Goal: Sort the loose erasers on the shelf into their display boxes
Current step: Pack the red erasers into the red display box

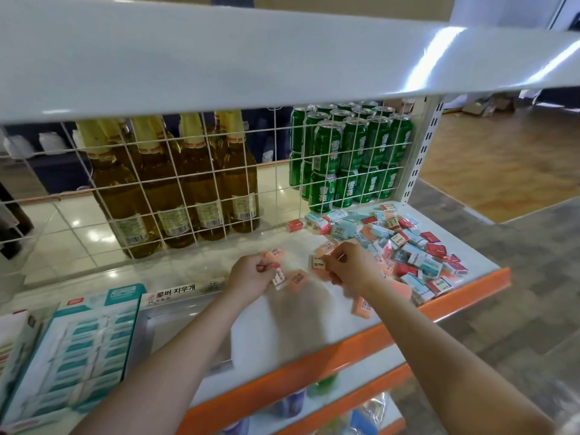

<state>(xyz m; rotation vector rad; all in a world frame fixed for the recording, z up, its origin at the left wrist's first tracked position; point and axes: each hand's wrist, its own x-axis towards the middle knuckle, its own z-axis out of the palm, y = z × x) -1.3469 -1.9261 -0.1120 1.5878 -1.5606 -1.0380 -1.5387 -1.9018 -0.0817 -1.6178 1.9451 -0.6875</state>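
Mid-gathering at frame centre: left hand gripping a peach eraser, right hand pinching another beside the loose pile at right; next, probably carrying both to the open display box, lower left.

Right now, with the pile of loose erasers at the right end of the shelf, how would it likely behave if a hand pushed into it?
The pile of loose erasers would probably scatter rather than slide together, since the blocks lie jumbled at all angles. Each looks small and flat-sided, so rolling seems unlikely. Those nearest the orange shelf edge might drop off.
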